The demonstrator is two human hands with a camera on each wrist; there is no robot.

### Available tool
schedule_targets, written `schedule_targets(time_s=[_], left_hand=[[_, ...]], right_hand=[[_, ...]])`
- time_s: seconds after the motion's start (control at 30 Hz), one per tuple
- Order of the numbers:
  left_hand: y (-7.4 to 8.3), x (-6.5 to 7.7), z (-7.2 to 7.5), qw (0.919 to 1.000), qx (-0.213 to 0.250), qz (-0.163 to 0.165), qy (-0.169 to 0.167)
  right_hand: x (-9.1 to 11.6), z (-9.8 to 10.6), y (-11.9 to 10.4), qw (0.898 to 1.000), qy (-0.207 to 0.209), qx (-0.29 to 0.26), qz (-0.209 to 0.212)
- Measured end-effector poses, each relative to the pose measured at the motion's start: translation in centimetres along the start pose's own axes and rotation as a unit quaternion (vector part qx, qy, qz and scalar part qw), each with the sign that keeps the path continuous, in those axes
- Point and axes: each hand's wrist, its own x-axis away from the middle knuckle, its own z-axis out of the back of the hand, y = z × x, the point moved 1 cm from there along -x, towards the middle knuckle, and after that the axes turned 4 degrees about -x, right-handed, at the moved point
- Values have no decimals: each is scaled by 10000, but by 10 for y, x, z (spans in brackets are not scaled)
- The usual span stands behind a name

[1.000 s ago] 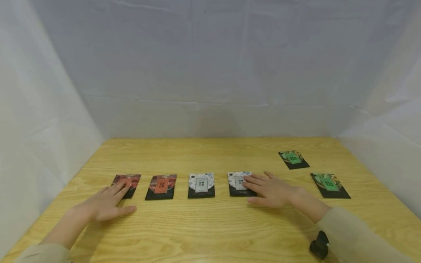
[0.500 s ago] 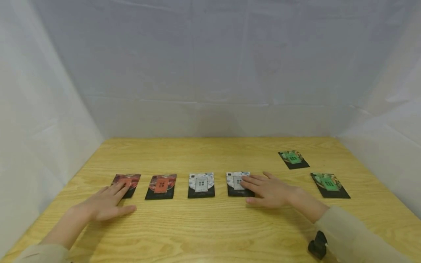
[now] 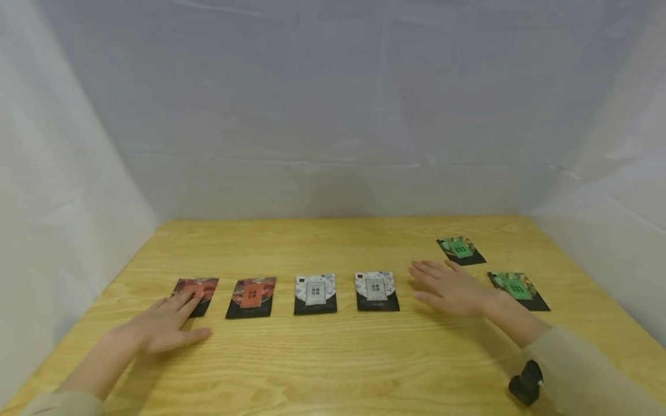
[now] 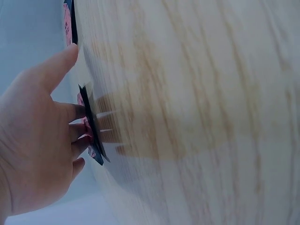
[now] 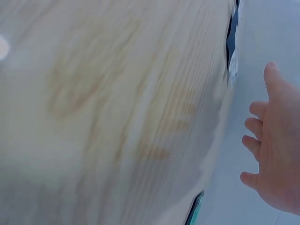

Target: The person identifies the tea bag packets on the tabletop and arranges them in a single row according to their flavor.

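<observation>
My left hand (image 3: 158, 328) lies flat with its fingertips on the leftmost red-and-black packet (image 3: 207, 294); in the left wrist view the fingers meet that packet (image 4: 92, 136) from above. Beside it, a second red-and-black packet (image 3: 252, 297) lies flat. Two white-and-black packets continue the row, one at the middle (image 3: 315, 293) and one to its right (image 3: 377, 290). My right hand (image 3: 458, 290) hovers over the table with fingers extended and holds nothing, between the right white packet and the green ones. Its fingers hang above the wood in the right wrist view.
Two green-and-black packets lie on the right, one farther back (image 3: 461, 249) and one nearer (image 3: 519, 290). The wooden table (image 3: 322, 364) is enclosed by white sheeting (image 3: 338, 115) at the back and sides. A black device (image 3: 526, 383) sits at the right wrist.
My right hand slid the right white packet slightly left, then let go, lifted and moved right towards the green packets. The left hand stays on its red packet. The head view shifts slightly.
</observation>
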Motion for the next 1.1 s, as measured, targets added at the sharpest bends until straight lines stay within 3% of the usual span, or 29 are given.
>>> schedule_targets(time_s=[0.67, 1.1], left_hand=[[0, 0, 0, 9999, 102, 32, -47], [-2, -1, -1, 9999, 22, 24, -111]], right_hand=[[20, 5, 69, 9941, 279, -137, -1043], [16, 10, 93, 9866, -3, -683, -1480]])
